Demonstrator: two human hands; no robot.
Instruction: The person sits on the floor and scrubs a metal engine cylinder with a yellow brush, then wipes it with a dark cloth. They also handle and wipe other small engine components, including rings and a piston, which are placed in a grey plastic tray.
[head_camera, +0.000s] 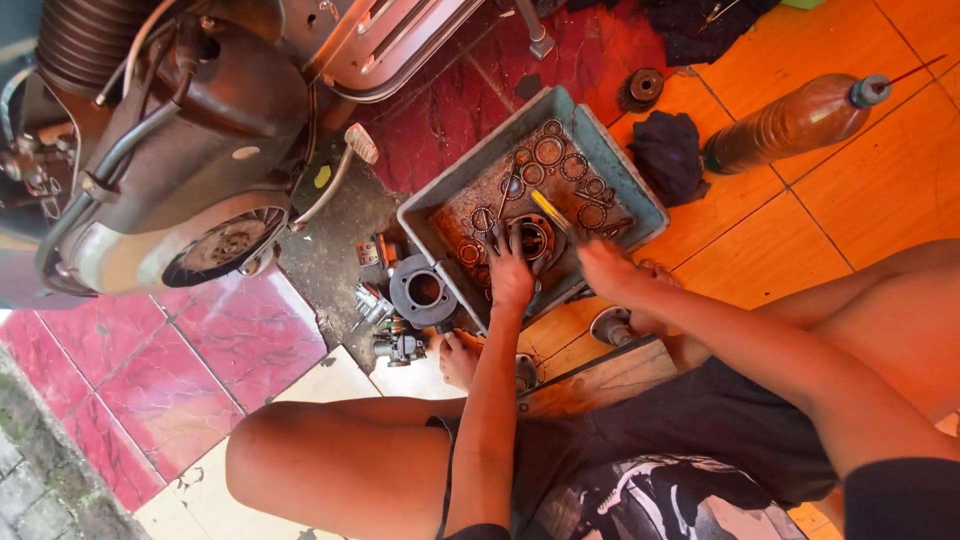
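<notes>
Here the left hand (511, 276) presses a round metal part (531, 238) in the tray (628, 172), fingers spread; the right hand (606, 268) grips a yellow-handled brush (553, 216)

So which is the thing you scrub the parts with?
Find the grey-blue tray on the orange floor, full of oily metal rings. The right hand reaches over its near edge holding a thin yellow-handled brush. It is the only bright yellow thing among the dark parts.

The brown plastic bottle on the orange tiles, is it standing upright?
No, the brown bottle lies on its side on the orange floor, its capped end pointing away from the grey tray.
</notes>
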